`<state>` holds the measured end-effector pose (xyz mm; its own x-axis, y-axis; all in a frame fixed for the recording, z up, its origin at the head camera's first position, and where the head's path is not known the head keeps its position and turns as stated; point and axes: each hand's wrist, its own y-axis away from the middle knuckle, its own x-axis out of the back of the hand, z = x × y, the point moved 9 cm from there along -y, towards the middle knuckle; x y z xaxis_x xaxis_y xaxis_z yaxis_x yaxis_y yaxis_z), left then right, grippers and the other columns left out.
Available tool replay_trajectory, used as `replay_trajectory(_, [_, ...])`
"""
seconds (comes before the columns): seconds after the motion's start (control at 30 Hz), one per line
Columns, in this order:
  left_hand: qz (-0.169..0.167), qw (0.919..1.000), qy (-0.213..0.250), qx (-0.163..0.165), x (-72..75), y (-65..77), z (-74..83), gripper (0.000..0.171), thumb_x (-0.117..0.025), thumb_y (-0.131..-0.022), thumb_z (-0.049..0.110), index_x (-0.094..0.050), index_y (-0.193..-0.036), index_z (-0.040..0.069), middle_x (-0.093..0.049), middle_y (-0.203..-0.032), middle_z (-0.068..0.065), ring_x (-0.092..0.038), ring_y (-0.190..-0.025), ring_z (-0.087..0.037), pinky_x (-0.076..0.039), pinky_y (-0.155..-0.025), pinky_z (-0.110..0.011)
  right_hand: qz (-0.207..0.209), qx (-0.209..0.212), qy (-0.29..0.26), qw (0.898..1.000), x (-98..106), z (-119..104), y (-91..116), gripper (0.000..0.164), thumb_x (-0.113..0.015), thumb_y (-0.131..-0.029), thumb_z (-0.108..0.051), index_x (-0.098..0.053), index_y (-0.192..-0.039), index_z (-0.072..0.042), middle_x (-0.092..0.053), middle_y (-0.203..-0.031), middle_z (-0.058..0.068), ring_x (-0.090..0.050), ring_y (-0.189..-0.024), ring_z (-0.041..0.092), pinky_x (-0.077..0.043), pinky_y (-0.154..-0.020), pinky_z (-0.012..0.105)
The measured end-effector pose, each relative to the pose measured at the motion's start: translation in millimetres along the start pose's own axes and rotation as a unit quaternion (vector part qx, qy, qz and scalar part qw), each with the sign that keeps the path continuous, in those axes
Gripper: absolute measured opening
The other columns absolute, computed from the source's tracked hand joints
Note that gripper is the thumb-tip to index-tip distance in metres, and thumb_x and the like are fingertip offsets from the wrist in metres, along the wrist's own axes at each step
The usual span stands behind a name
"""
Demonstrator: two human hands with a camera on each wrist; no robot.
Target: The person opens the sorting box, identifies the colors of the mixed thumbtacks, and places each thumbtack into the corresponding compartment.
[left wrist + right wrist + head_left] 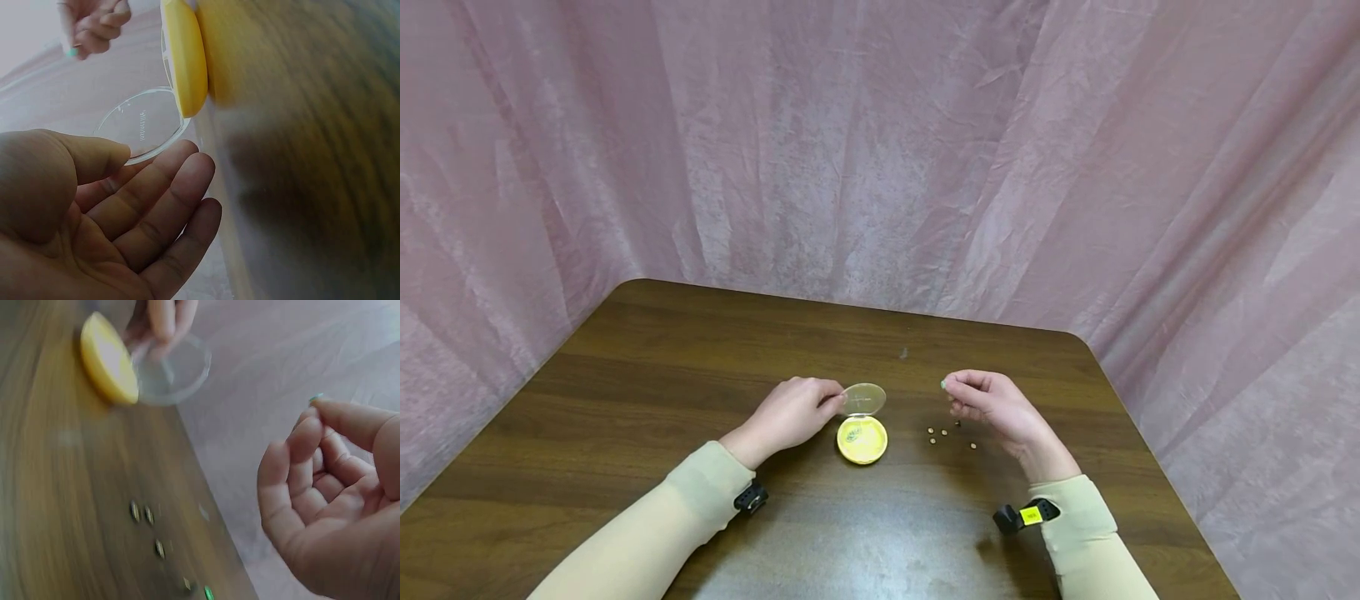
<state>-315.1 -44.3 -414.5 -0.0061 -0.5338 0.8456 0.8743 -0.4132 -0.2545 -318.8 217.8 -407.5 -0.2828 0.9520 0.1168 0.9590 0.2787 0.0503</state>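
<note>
A round yellow compact case (862,450) lies on the table with its clear lid (865,398) raised on the hinge. My left hand (793,414) pinches the lid's edge between thumb and index finger, the other fingers spread loosely below. To the right of the case, my right hand (996,407) is lifted above the table, holding a tiny green piece (316,397) between thumb and fingertip; most of that piece is hidden. Several small oval pieces (931,431) with gold-coloured rims lie between case and right hand. Among them is a green one (209,592).
The brown wooden table (647,367) has rounded far corners. Behind it hangs a pink curtain (850,167), which also runs along the right side. A small pale mark (903,353) shows on the tabletop beyond the case. Both wrists wear black straps.
</note>
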Motion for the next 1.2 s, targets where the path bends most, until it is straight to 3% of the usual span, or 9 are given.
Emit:
replay_trajectory(0.17, [0.002, 1.0000, 0.001, -0.003, -0.1, -0.1, -0.5, 0.015, -0.061, -0.098, 0.027, -0.075, -0.098, 0.022, -0.064, -0.083, 0.016, -0.054, -0.068, -0.006, -0.045, -0.067, -0.031, -0.071, 0.020, -0.134, 0.988, -26, -15, 4, 0.011, -0.060, -0.099, -0.011, -0.064, -0.105, -0.002, -0.058, -0.088, 0.004, -0.058, -0.078, 0.012, -0.051, -0.080, 0.031])
replay_trajectory(0.27, [0.003, 1.0000, 0.003, -0.005, 0.1, 0.0, -0.7, 0.015, -0.061, -0.098, 0.028, -0.075, -0.097, 0.022, -0.064, -0.082, 0.017, -0.054, -0.067, -0.006, -0.045, -0.067, -0.032, -0.108, 0.028, -0.181, 0.977, -37, -23, 6, 0.011, -0.053, -0.102, -0.008, -0.064, -0.104, -0.006, -0.057, -0.088, 0.002, -0.056, -0.079, 0.012, -0.050, -0.081, 0.029])
replay_trajectory(0.67, [0.003, 0.9999, 0.000, -0.010, -0.2, 0.0, -0.5, 0.016, -0.061, -0.099, 0.028, -0.075, -0.096, 0.022, -0.062, -0.079, 0.017, -0.054, -0.067, -0.006, -0.044, -0.066, -0.032, -0.178, 0.039, -0.259, 0.948, -61, -40, 11, 0.019, -0.042, -0.106, -0.008, -0.059, -0.097, -0.009, -0.046, -0.084, 0.000, -0.038, -0.076, 0.014, -0.043, -0.081, 0.030])
replay_trajectory(0.83, [0.003, 1.0000, -0.001, -0.008, -0.4, 0.1, -0.2, 0.016, -0.061, -0.099, 0.028, -0.075, -0.097, 0.021, -0.063, -0.081, 0.017, -0.055, -0.068, -0.006, -0.045, -0.067, -0.032, -0.196, 0.046, -0.267, 0.943, -66, -44, 12, 0.020, -0.040, -0.107, -0.009, -0.057, -0.096, -0.010, -0.043, -0.084, 0.000, -0.035, -0.076, 0.014, -0.040, -0.081, 0.030])
replay_trajectory(0.93, [0.001, 1.0000, -0.001, -0.007, -0.4, -0.2, -0.6, 0.016, -0.061, -0.099, 0.029, -0.075, -0.098, 0.021, -0.064, -0.082, 0.017, -0.055, -0.069, -0.005, -0.045, -0.068, -0.032, -0.187, 0.041, -0.257, 0.947, -66, -44, 11, 0.018, -0.044, -0.106, -0.008, -0.059, -0.097, -0.009, -0.046, -0.085, 0.000, -0.040, -0.076, 0.014, -0.042, -0.081, 0.030])
replay_trajectory(1.03, [0.002, 1.0000, -0.003, -0.006, 0.0, -0.7, -1.0, 0.015, -0.061, -0.099, 0.029, -0.075, -0.098, 0.023, -0.063, -0.082, 0.017, -0.055, -0.068, -0.005, -0.045, -0.068, -0.032, -0.163, 0.038, -0.215, 0.962, -67, -41, 7, 0.011, -0.050, -0.103, -0.009, -0.061, -0.100, -0.006, -0.052, -0.085, 0.001, -0.049, -0.077, 0.013, -0.046, -0.081, 0.030])
replay_trajectory(1.13, [0.003, 0.9999, -0.007, -0.007, 0.0, -1.1, -0.8, 0.015, -0.060, -0.099, 0.029, -0.074, -0.096, 0.024, -0.063, -0.081, 0.018, -0.054, -0.068, -0.005, -0.045, -0.068, -0.031, -0.123, 0.037, -0.118, 0.985, -69, -36, 3, 0.013, -0.061, -0.099, -0.014, -0.063, -0.103, -0.002, -0.057, -0.086, 0.003, -0.056, -0.080, 0.015, -0.049, -0.081, 0.033])
replay_trajectory(1.2, [0.004, 0.9999, -0.006, -0.009, -0.3, -1.2, -0.1, 0.016, -0.060, -0.099, 0.028, -0.075, -0.097, 0.024, -0.062, -0.080, 0.018, -0.055, -0.068, -0.006, -0.045, -0.068, -0.031, -0.098, 0.040, -0.016, 0.994, -72, -35, 2, 0.022, -0.067, -0.096, -0.022, -0.065, -0.104, -0.002, -0.060, -0.088, 0.003, -0.057, -0.081, 0.017, -0.049, -0.080, 0.035])
